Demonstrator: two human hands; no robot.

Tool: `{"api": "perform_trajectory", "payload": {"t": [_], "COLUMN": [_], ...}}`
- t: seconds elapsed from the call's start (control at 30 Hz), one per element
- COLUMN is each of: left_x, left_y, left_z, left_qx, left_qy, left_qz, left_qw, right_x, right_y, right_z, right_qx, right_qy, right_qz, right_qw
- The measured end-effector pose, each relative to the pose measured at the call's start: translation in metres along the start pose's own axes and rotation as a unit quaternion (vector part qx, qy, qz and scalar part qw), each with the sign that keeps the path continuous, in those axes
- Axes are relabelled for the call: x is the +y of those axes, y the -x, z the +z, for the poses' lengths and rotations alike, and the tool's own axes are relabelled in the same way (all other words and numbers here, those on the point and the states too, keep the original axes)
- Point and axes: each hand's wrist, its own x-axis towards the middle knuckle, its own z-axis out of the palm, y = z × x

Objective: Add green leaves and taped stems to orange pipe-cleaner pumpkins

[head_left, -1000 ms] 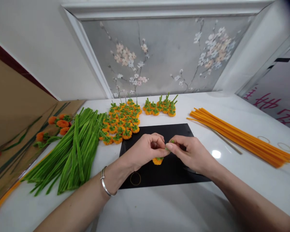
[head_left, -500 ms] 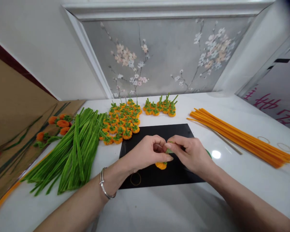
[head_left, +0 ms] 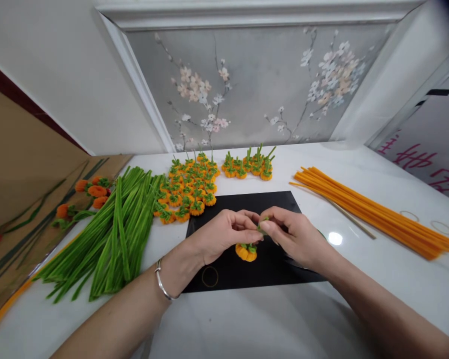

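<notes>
One pumpkin [head_left: 246, 254] was just below our left hand [head_left: 235, 232], lower centre of the frame; this hand's grip we could not tell. Our right hand [head_left: 292, 234] pinched a green strip [head_left: 261, 229]. We judged the pumpkin light, soft, crushable, best held by its leaves [head_left: 252, 248].
</notes>
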Motion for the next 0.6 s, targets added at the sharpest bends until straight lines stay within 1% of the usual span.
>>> {"api": "perform_trajectory", "payload": {"t": [0.1,0.2,0.37,0.6], "left_x": [-0.0013,-0.0023,-0.0010,-0.0001], "left_y": [0.0008,0.0012,0.0012,0.0026], "left_z": [-0.0013,-0.0015,0.0015,0.0052], "left_qx": [0.011,0.008,-0.002,0.026], "left_qy": [-0.009,-0.029,-0.042,-0.042], "left_qz": [0.011,0.017,0.012,0.016], "left_qw": [1.000,0.999,0.999,0.999], "right_x": [0.0006,0.0004,-0.0020,-0.0036], "right_y": [-0.0003,0.0000,0.0008,0.0012], "right_z": [-0.0026,-0.0031,-0.0029,-0.0050], "right_qx": [-0.019,-0.026,-0.022,-0.024], "right_qy": [-0.054,-0.073,-0.055,0.014], "right_qz": [0.014,0.024,0.024,-0.013], "right_qw": [0.998,0.997,0.998,1.000]}}
